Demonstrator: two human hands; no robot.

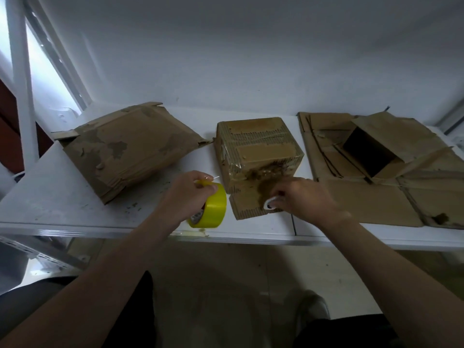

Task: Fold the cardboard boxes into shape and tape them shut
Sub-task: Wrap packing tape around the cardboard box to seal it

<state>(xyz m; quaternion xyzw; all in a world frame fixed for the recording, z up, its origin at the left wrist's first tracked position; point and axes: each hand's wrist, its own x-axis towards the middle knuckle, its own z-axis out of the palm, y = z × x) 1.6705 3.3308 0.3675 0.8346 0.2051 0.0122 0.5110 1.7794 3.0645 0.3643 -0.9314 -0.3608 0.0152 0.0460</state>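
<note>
A small folded cardboard box (258,149) stands in the middle of the white table (62,197), with one flap (247,203) lying open toward me. My left hand (185,194) grips a yellow tape roll (213,208) just left of that flap. My right hand (301,197) rests on the flap and holds a small white-handled tool (270,204), mostly hidden by my fingers. A flattened box (130,146) lies at the left. Several flat and half-opened boxes (381,167) lie at the right.
A white wall stands behind the table. A window frame (22,79) rises at the left. The table's front edge (251,238) runs under my wrists, and my legs and the floor show below it.
</note>
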